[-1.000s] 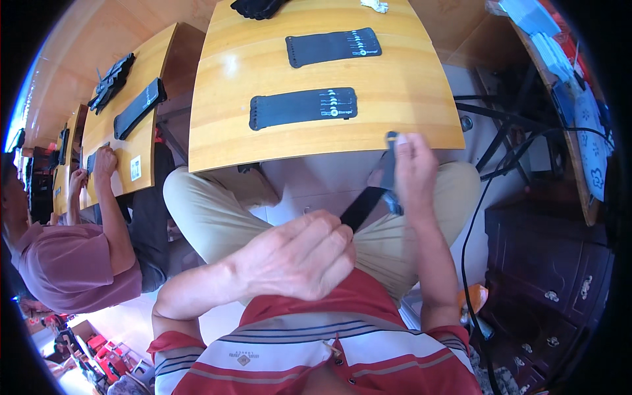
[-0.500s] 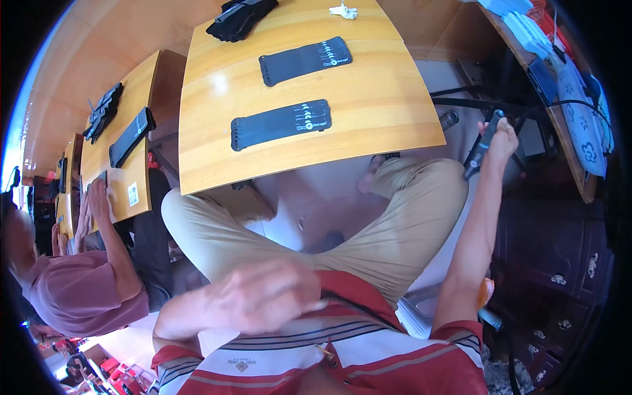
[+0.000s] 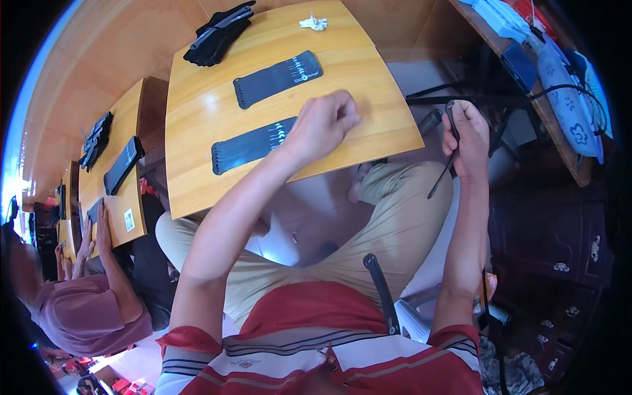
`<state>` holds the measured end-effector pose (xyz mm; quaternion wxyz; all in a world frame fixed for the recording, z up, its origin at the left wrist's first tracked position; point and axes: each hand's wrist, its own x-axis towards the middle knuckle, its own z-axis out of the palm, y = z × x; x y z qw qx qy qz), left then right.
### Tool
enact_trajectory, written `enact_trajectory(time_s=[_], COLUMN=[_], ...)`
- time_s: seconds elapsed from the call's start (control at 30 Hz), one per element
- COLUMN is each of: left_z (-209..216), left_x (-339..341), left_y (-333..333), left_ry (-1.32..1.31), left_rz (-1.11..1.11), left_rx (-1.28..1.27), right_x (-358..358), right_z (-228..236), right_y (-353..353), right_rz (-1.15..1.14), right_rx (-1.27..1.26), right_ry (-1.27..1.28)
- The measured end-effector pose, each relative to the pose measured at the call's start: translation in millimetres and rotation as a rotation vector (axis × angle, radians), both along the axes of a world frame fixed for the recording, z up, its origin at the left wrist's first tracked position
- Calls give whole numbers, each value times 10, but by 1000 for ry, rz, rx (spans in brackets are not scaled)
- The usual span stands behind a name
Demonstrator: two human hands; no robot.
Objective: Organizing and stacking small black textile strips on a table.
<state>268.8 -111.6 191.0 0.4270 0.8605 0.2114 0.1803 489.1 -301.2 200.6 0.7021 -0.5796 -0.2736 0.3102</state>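
Note:
My left hand [image 3: 324, 128] is raised over the right end of the nearer dark, flat fabric panel [image 3: 245, 150] on the wooden table, its fingers curled in and nothing seen in them. To the right of the table, my right hand [image 3: 469, 135] is closed on a thin black strap [image 3: 440, 179], whose lower end hangs free toward my knee. A wider black strap [image 3: 380, 289] with a rounded end stands up from my lap. Behind the nearer panel lies a second dark panel [image 3: 276, 79] with a row of holes and light printed marks.
Black folded fabric [image 3: 220, 33] and a crumpled white scrap [image 3: 314, 24] lie at the table's [image 3: 197, 194] far side. Blue-and-white packs crowd a shelf [image 3: 569, 155] at the right. Dark drawers [image 3: 559, 266] stand below. A person [image 3: 92, 306] works at the left table.
My left hand has gone from my belly up over the table. My right hand has shifted left and turned the strap edge-on. The wider strap now shows on my lap. The view has shifted.

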Motion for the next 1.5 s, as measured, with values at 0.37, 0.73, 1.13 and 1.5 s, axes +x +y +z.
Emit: enact_trajectory(time_s=[0.37, 0.73, 1.13, 1.5], left_z=[-145, -283, -443, -604], left_x=[-323, -1676, -2177, -2287], left_y=[-551, -498, -175, -60], left_ry=[-338, -515, -483, -374], left_rz=[44, 513, 700, 773], left_rx=[-826, -690, -608, -525], right_x=[-1020, -1447, -1421, -1397], right_z=[-38, -256, -544, -719], right_y=[120, 293, 741, 942], right_rz=[360, 846, 629, 505], right_rx=[-149, -286, -231, -264], right_ry=[-223, 27, 31, -16])
